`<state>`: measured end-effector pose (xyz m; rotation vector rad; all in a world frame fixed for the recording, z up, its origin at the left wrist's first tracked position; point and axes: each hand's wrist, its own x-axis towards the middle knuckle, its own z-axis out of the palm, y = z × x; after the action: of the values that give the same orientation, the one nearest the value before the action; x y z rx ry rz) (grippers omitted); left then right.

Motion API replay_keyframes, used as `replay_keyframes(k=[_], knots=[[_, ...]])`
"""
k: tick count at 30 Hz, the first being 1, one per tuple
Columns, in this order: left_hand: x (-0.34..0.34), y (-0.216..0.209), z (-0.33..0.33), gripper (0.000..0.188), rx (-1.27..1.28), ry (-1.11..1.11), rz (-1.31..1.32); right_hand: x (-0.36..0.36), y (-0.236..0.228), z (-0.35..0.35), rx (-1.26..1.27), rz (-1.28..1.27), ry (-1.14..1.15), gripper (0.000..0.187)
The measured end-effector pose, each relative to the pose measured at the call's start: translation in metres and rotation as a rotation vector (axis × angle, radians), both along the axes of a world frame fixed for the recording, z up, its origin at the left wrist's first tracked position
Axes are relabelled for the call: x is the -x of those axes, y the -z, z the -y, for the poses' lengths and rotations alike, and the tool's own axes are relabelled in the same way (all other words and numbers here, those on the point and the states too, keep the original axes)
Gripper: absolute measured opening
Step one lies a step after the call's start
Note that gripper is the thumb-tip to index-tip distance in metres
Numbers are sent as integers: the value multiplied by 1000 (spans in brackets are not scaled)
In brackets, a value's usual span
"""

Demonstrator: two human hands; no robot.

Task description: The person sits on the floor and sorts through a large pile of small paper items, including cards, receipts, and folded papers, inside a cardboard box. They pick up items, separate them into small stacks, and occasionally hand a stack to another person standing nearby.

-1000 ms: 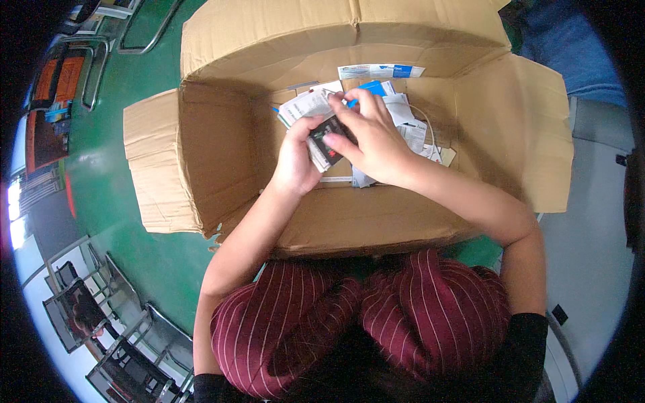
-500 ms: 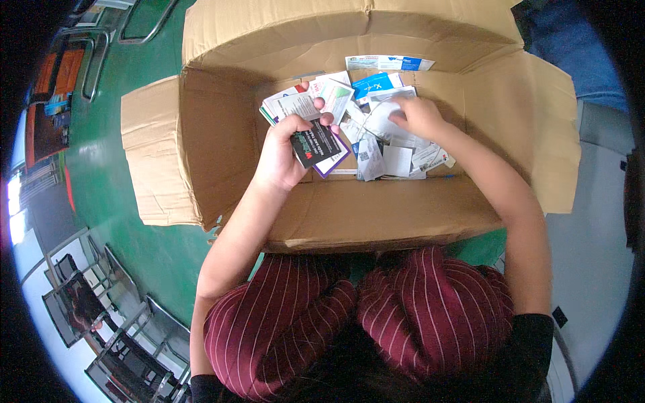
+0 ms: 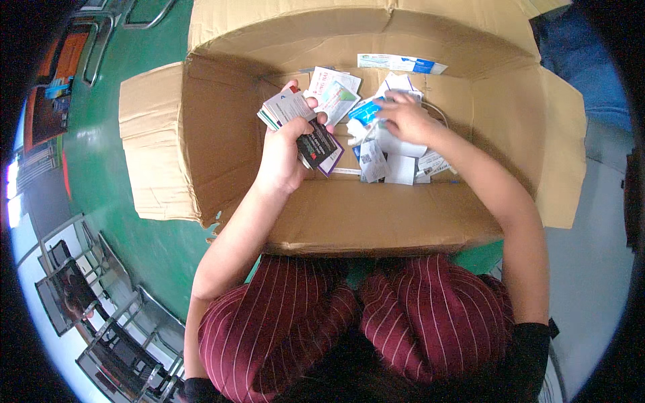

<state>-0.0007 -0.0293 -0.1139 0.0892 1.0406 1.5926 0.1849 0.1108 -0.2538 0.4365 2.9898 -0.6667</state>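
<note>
Brown corrugated cardboard box (image 3: 376, 215) stands open on the green floor (image 3: 134, 235) before the knees. Inside, the left hand (image 3: 285, 158) grips a fanned stack of small printed cards (image 3: 295, 117). Farther in, the right hand (image 3: 403, 117) presses curled fingers onto loose white and blue paper packets (image 3: 386, 158). A white-and-blue label (image 3: 402, 64) lies on the far wall.

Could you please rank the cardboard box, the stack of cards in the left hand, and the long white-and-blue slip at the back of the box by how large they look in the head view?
1. Cardboard box, by far the largest.
2. Stack of cards and long slip: unsure, since the cards sit nearer the camera.
</note>
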Motion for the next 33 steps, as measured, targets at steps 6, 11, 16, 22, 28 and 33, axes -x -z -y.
replay_keyframes(k=[6, 11, 16, 22, 28, 33], knots=[[4, 2, 3, 60, 69, -16, -20, 19, -7, 8, 399, -90, 221, 23], [4, 2, 1, 52, 89, 100, 280, 7, -3, -50, -118, -31, 240, 37], [3, 1, 3, 49, 80, 150, 123, 5, -8, -60, -184, 241, 35, 53], [-1, 6, 2, 49, 78, 176, 9, 7, -5, -70, -134, 328, 128, 56], [-4, 11, -3, 49, 61, 197, 17, -9, -9, -98, 294, 424, 92, 29], [0, 5, -3, 48, 101, 202, -64, -1, -103, -92, 241, 264, 208, 21]])
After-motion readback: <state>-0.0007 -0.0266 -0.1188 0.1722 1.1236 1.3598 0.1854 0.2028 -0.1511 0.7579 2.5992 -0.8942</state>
